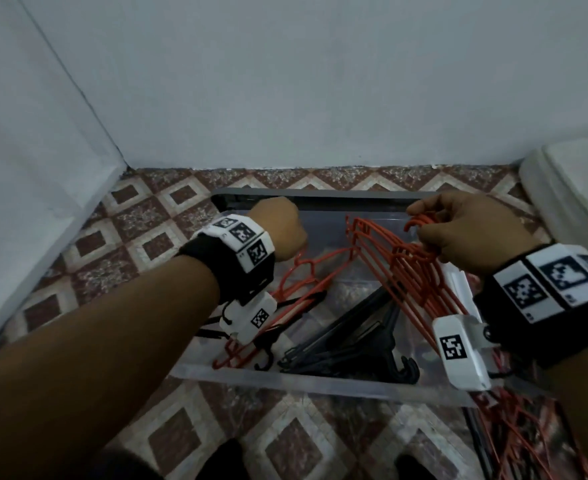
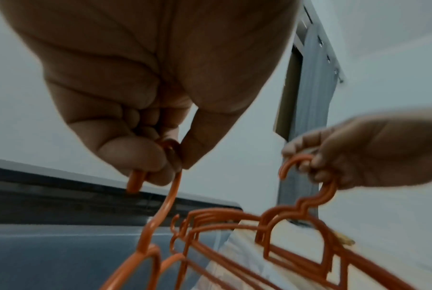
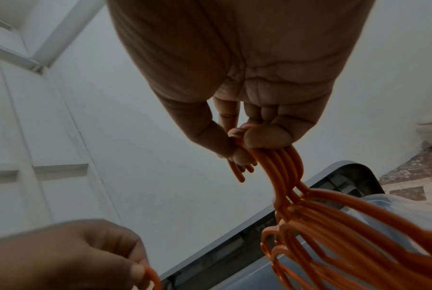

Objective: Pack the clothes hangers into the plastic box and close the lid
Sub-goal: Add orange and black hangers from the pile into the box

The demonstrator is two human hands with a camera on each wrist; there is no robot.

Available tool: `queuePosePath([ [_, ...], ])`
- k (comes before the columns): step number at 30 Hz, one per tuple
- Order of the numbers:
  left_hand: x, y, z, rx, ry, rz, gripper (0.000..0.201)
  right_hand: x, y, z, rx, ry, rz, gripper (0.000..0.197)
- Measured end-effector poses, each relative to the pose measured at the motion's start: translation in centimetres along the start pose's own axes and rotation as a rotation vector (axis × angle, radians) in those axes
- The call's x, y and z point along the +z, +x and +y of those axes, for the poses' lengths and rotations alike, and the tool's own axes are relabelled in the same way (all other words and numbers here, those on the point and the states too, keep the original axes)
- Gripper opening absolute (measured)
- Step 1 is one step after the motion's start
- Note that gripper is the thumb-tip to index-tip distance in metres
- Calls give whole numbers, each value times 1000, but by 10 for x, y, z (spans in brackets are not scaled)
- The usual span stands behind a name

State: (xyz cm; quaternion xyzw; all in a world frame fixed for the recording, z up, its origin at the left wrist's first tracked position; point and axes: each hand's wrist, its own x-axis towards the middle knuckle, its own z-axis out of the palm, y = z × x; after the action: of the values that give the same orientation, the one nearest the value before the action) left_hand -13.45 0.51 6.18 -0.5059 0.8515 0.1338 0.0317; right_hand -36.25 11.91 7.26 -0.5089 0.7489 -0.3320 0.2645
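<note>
A clear plastic box (image 1: 320, 384) stands open on the tiled floor, with black hangers (image 1: 351, 341) and red hangers lying inside. Over its left half my left hand (image 1: 278, 230) pinches the hook of one red hanger (image 2: 165, 206) between thumb and curled fingers. My right hand (image 1: 465, 230) grips the hooks of a bunch of several red hangers (image 1: 406, 268), which slant down into the box. The right wrist view shows that bunch (image 3: 321, 215) hanging from my curled fingers (image 3: 267, 137). The box's dark lid (image 1: 320, 200) stands behind it, against the wall.
More red hangers (image 1: 527, 441) lie in a heap on the floor right of the box. A white rounded object (image 1: 576, 188) sits at the far right by the wall. A white door and frame (image 1: 26, 168) run along the left.
</note>
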Motion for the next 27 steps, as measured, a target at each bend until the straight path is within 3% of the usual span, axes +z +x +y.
queuePosePath([
  [6, -17, -43, -14, 176, -28, 20, 19, 10, -5, -15, -58, -125, -28, 22],
  [12, -4, -52, -26, 382, -52, -107, 21, 22, -9, -20, -88, -223, -111, 26],
  [21, -4, -51, -12, 552, -126, -10, 21, 39, -8, -28, -161, -185, -215, 32],
  [27, 5, -52, 10, 567, -185, 162, 16, 44, -15, -35, -216, -25, -371, 32],
])
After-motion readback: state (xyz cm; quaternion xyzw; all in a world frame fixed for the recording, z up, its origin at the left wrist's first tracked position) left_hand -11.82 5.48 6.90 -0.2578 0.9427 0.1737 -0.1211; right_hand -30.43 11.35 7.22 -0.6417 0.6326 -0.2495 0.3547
